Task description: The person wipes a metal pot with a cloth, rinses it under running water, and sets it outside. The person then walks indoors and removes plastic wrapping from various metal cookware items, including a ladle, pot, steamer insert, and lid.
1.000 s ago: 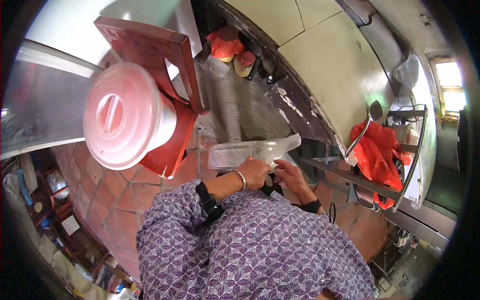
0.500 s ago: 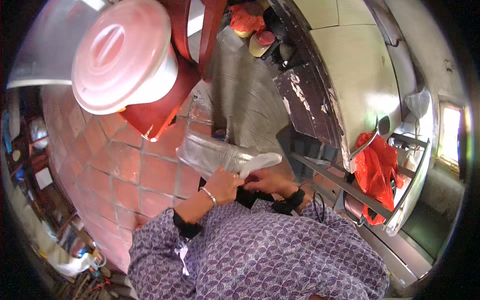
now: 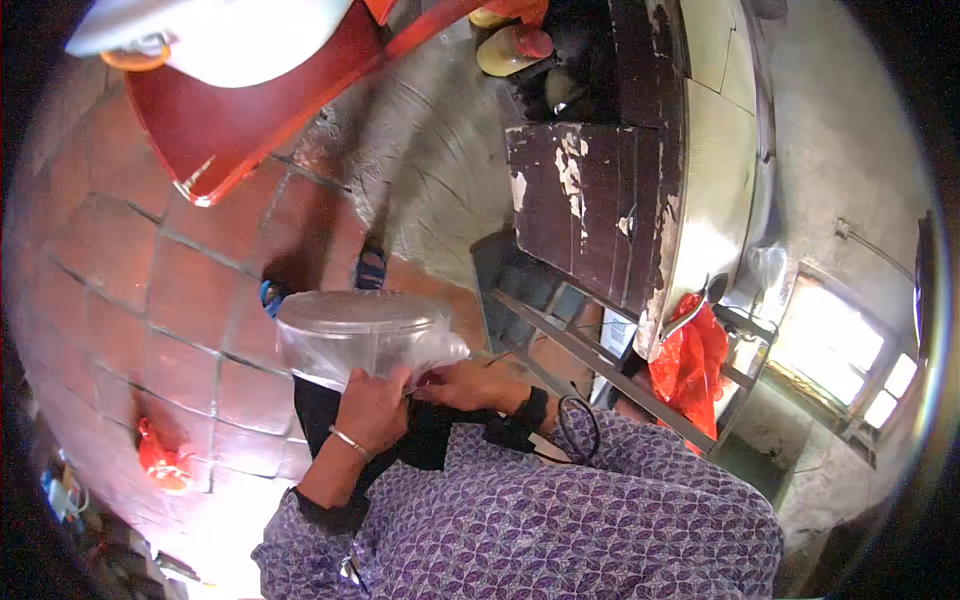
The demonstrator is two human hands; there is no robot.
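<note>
A clear plastic bag (image 3: pixel 375 352) wraps a round, flat-topped container (image 3: pixel 360 308), whose ridged rim shows through the film. It is held in front of my waist, nearly level. My left hand (image 3: pixel 372 412), with a bracelet at the wrist, is closed on the near edge of the bag. Beside it, my right hand (image 3: pixel 462 388) has its fingers pinched on the gathered plastic. The two hands almost touch. Whatever lies under the fingertips is hidden, and the container's material is unclear through the bag.
A red chair (image 3: pixel 255 115) bears a white bucket (image 3: pixel 260 45) at the upper left. To the right stands a worn dark cabinet (image 3: pixel 580 210) with a pale top. A red plastic bag (image 3: pixel 690 365) hangs from a rack (image 3: pixel 600 365). Another red bag (image 3: pixel 163 458) lies on the tiled floor.
My view has turned, so the chair and bucket sit higher. The wrapped container appears further left, its round top now more visible. Both hands keep hold of the plastic.
</note>
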